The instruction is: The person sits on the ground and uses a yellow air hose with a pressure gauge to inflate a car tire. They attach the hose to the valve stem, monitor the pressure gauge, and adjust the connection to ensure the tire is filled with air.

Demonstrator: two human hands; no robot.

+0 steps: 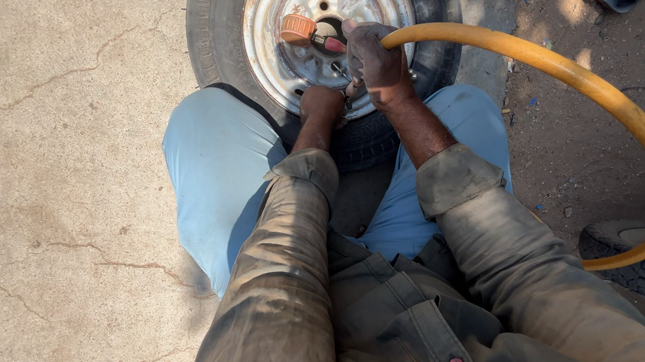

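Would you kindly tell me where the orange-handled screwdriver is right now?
In the head view, the orange-handled screwdriver lies top centre against the silver steel wheel rim, just left of the right hand holding the yellow hose.

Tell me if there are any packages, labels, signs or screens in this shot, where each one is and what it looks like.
None in view: no package, label, sign or screen shows.
What is there: a wheel with a worn white rim, a yellow hose held by the right hand, an orange-handled tool against the rim, and the left hand at the rim's lower edge.
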